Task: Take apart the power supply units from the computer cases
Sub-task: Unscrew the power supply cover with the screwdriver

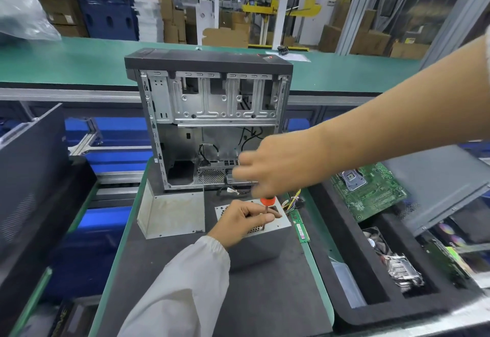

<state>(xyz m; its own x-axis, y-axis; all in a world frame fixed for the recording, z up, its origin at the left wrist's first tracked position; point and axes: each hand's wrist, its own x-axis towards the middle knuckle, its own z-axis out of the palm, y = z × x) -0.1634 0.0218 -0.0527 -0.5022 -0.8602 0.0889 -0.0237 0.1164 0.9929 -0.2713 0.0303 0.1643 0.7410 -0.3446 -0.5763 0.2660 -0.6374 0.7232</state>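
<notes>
Grey metal, the power supply unit stands on the dark mat just near of the open computer case, its wires trailing right. The left hand rests on its top, fingers curled round a screwdriver shaft below the orange handle. The right hand hovers blurred above, fingers bent; I cannot tell whether they grip the handle.

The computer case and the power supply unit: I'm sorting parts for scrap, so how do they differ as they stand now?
The computer case stands upright at the back of the mat, open and largely gutted; the power supply unit sits in front of it, a closed box. The case is far bigger. No hand touches the case, while the left hand rests on the unit, pinching the screwdriver beneath the blurred right hand. Both are grey metal with perforated vents.
</notes>
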